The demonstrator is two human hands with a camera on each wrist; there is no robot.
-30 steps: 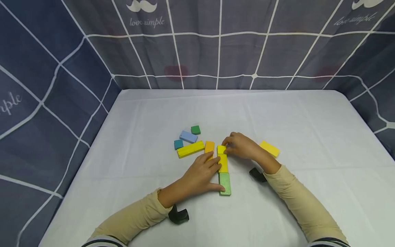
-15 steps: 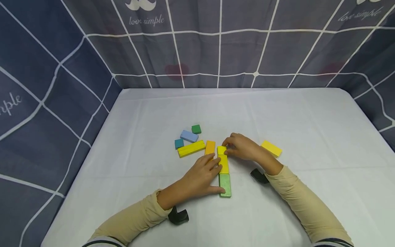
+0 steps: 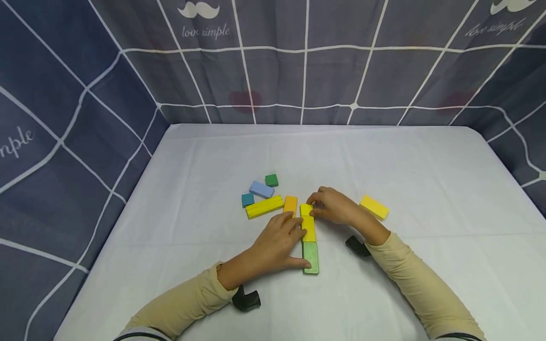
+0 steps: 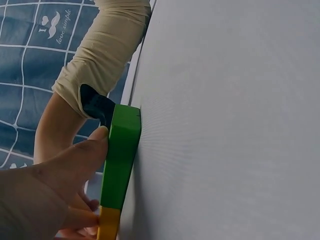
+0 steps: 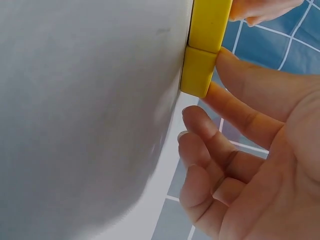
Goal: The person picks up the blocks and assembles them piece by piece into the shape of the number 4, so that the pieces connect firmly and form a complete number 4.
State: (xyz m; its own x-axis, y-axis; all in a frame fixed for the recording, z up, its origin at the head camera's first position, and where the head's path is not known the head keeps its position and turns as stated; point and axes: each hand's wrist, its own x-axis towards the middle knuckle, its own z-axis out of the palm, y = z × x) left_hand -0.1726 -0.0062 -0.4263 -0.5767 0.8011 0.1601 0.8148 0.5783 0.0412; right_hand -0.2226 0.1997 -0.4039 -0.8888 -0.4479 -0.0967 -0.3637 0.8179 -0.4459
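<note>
Three blocks lie end to end in a row on the white cloth: a small yellow block (image 3: 304, 209) at the far end, a longer yellow block (image 3: 309, 230) in the middle and a light green block (image 3: 312, 253) nearest me. My left hand (image 3: 273, 245) spreads along the row's left side, its thumb touching the green block (image 4: 122, 155) and its fingers resting at the middle yellow block. My right hand (image 3: 334, 207) pinches the small yellow block (image 5: 197, 74) between thumb and index finger; the other fingers are curled loosely below. An orange block (image 3: 291, 203) is partly hidden by my left fingers.
Left of the row lie a long yellow block (image 3: 264, 207), a teal block (image 3: 247, 200), a light blue block (image 3: 261, 189) and a dark green block (image 3: 271, 180). Another yellow block (image 3: 374, 207) sits beyond my right wrist. Grey checked curtains (image 3: 273, 76) border the table.
Both hands keep their places at the row of blocks. The head view shifts slightly; the blocks show no clear movement of their own.
</note>
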